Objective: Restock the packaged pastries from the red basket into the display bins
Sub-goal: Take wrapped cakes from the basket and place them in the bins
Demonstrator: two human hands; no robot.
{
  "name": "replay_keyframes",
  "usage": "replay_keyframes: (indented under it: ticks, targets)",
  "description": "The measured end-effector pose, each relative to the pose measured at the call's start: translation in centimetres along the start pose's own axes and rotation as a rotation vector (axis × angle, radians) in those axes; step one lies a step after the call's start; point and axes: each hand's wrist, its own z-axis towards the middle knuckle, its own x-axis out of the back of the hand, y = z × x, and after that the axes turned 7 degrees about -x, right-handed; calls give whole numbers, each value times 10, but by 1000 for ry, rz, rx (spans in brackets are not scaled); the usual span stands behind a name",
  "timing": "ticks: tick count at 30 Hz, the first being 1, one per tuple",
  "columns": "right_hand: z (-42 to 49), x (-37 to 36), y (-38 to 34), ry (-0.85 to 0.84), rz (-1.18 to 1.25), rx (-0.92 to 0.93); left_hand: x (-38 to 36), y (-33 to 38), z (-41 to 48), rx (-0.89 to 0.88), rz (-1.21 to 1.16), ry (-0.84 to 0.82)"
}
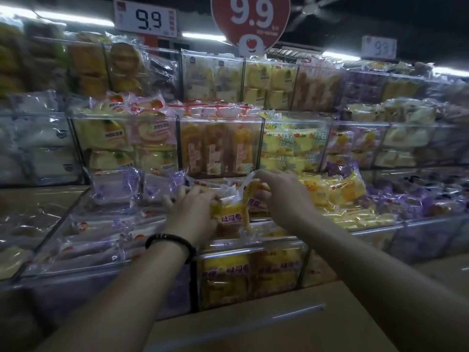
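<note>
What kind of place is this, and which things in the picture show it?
Most likely a shop's bakery aisle. Tiered clear display bins hold wrapped pastries, price signs reading 9.9 hang above, and the left hand and right hand hold a yellow pastry packet.

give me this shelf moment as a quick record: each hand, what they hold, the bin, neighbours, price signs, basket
left hand: grips the yellow pastry packs; black bracelet at the wrist
right hand: pinches a wrapper top among the same packs
bin: clear front bin, more yellow packs stacked inside
neighbours: purple-print packs in the bin to the left, yellow bagged buns to the right
price signs: 9.9 on the white tag and the round red sign
red basket: not in view
</note>
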Motion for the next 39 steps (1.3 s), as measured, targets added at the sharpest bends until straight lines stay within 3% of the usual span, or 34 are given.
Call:
replay_keyframes:
  ticks: [7,14,17,21,25,27,31,34,37,39]
  targets:
    - [36,-12,1,99,-29,-97,-2,1,2,33,61,64]
    - [42,-45,-7,-238,-204,25,-6,-3,4,10,56,32]
    - [47,-43,-6,-355,-185,56,-7,-3,5,19,83,1]
    - [49,-30,3,-435,-19,-64,-9,-4,7,-1,137,3]
    - [38,-27,12,-544,-67,-30,-11,-4,10,-6,149,-27]
    - [31,-18,11,-494,47,-72,-11,-3,11,-6,155,-27]
    - [-3,5,14,-190,280,-120,-8,1,9,3,142,46]
    - [-43,15,21,-124,353,-61,-3,0,5,-11,60,116]
    - [-87,23,32,-34,352,23,9,10,-7,-128,-79,239]
    - [-117,27,38,8,397,31,18,27,-28,-296,-194,322]
